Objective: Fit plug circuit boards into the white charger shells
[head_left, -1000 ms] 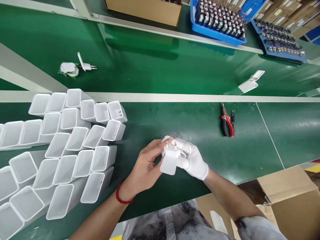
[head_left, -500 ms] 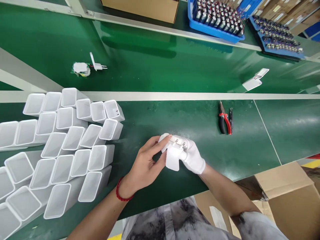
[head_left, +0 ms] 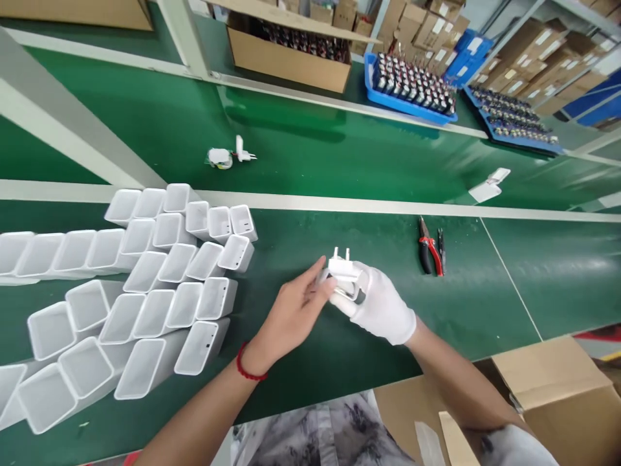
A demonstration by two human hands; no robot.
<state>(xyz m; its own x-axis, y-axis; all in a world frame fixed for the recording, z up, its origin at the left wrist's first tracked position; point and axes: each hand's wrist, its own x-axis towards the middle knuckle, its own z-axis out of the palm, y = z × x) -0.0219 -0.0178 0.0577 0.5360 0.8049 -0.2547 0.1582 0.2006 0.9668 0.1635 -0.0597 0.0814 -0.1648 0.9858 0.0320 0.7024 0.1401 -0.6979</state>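
Observation:
Between my hands is a white two-pin plug (head_left: pixel 343 267), its pins pointing away from me. A white loop-like part sits just below the pins. My left hand (head_left: pixel 294 314), bare with a red bracelet at the wrist, pinches the near left side of the plug with thumb and fingers. Wearing a white glove, my right hand (head_left: pixel 383 307) grips it from the right. My palms hide part of the piece. To the left stand several open translucent white housings (head_left: pixel 140 362); some have small slots inside.
Red-handled pliers (head_left: pixel 431 249) lie to the right beside black tweezers (head_left: pixel 441 252). Farther back are a circuit board with a plug (head_left: pixel 220 157) and a white flat part (head_left: pixel 488 188). A blue tray (head_left: pixel 412 111) is on the shelf. A cardboard box (head_left: pixel 567 401) stands near right.
The plug has been turned so that its pins now point away from me, and the white flap is no longer hanging towards me. The camera view has shifted.

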